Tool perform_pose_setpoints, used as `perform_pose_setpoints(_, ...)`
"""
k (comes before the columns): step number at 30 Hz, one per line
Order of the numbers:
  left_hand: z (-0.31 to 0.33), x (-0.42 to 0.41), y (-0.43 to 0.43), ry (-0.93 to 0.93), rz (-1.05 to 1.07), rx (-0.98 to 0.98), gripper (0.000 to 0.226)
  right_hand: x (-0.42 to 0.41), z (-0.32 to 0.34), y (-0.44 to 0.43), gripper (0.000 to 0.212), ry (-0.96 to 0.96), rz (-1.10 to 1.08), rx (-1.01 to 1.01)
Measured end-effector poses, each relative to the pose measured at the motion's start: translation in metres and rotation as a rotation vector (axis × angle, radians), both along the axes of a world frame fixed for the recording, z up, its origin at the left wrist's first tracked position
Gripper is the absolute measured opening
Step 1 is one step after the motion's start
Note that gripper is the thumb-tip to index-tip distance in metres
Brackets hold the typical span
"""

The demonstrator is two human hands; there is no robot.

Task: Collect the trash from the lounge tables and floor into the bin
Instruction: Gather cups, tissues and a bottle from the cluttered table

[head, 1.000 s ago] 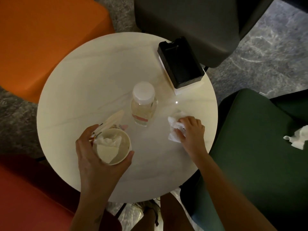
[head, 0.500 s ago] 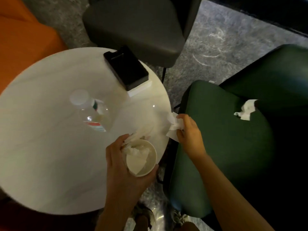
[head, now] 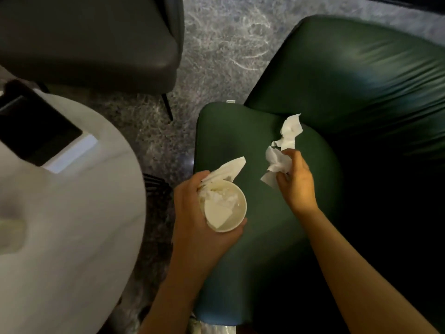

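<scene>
A person stands over lounge furniture, looking down at both bare hands. At the far left, the round white table (head: 72, 213) now fills only the edge of the view, where a second ago it sat in the middle; the person has turned away from it toward the seat on the right. A black box (head: 36, 131) rests on the table's far side. A blurred pale shape at the table's left edge may be the bottle seen earlier, but it is too smeared to tell. Beyond the table is a dark grey chair (head: 96, 39) on a marbled grey floor (head: 216, 56).

Near the middle, the left hand (head: 192, 213) is wrapped around a paper cup (head: 225, 208) stuffed with crumpled paper, and a flat wrapper (head: 226, 168) is pinched against the cup's far rim.

To the right, the right hand (head: 296, 182) grips a crumpled napkin (head: 277, 162), carried over from the table. It now hovers above the green chair (head: 240, 261), just short of a second crumpled tissue (head: 290, 131) lying on the seat.

That tissue looks like the next piece to collect. The right hand is already full, so it must gather the tissue alongside the napkin. No bin is in view. Nothing blocks the reach.
</scene>
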State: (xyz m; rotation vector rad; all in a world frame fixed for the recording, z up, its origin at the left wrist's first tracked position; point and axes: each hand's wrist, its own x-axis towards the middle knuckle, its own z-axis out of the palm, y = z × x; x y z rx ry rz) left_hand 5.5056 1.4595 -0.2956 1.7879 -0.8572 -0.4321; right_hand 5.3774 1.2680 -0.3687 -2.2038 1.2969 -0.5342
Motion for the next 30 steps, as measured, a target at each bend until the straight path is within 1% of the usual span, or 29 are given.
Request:
perform_pose_setpoints(4, -0.025, -0.022, -0.060, 0.050, -0.017, 0.028, 0.092, -0.013, -0.031, -0.058, 0.046, 0.000, -0.014, 0.056)
perform_pose_setpoints(9, -0.073, -0.039, -0.123, 0.093, 0.019, 0.073, 0.092, -0.014, -0.081, -0.137, 0.047, 0.034, -0.027, 0.094)
perform_pose_setpoints(11, -0.095, -0.042, -0.140, 0.102, 0.026, 0.094, 0.092, -0.010, -0.105, -0.162, 0.049, -0.013, -0.034, 0.121)
perform_pose_setpoints(13, -0.115, -0.044, -0.152, 0.128, 0.032, 0.119, 0.091, -0.005, -0.128, -0.180, 0.056, -0.039, -0.024, 0.134)
perform_pose_setpoints(14, -0.123, -0.045, -0.156, 0.137, 0.036, 0.135, 0.091, -0.003, -0.139, -0.187, 0.062, 0.003, -0.022, 0.120)
perform_pose_setpoints(17, -0.137, -0.046, -0.161, 0.144, 0.042, 0.182, 0.091, -0.002, -0.163, -0.202, 0.086, 0.259, -0.049, -0.011)
perform_pose_setpoints(18, -0.137, -0.046, -0.161, 0.149, 0.037, 0.194, 0.090, -0.001, -0.167, -0.206, 0.092, 0.309, -0.052, -0.023)
perform_pose_setpoints(20, -0.137, -0.045, -0.162, 0.149, 0.028, 0.209, 0.088, 0.001, -0.173, -0.214, 0.099, 0.377, -0.019, 0.036)
perform_pose_setpoints(21, -0.137, -0.044, -0.163, 0.142, 0.026, 0.213, 0.088, 0.001, -0.176, -0.217, 0.099, 0.406, 0.006, 0.088)
perform_pose_setpoints(23, -0.138, -0.042, -0.165, 0.113, 0.033, 0.218, 0.090, 0.002, -0.181, -0.219, 0.087, 0.411, 0.034, 0.145)
perform_pose_setpoints(25, -0.138, -0.040, -0.167, 0.085, 0.046, 0.221, 0.090, 0.003, -0.181, -0.215, 0.069, 0.334, 0.016, 0.080)
perform_pose_setpoints(27, -0.137, -0.041, -0.167, 0.085, 0.049, 0.222, 0.090, 0.004, -0.179, -0.202, 0.056, 0.284, -0.005, 0.012)
perform_pose_setpoints(29, -0.134, -0.042, -0.166, 0.092, 0.044, 0.227, 0.090, 0.004, -0.177, -0.183, 0.049, 0.318, -0.026, -0.033)
perform_pose_setpoints(30, -0.133, -0.042, -0.165, 0.092, 0.043, 0.231, 0.090, 0.002, -0.176, -0.171, 0.051, 0.370, -0.031, -0.062)
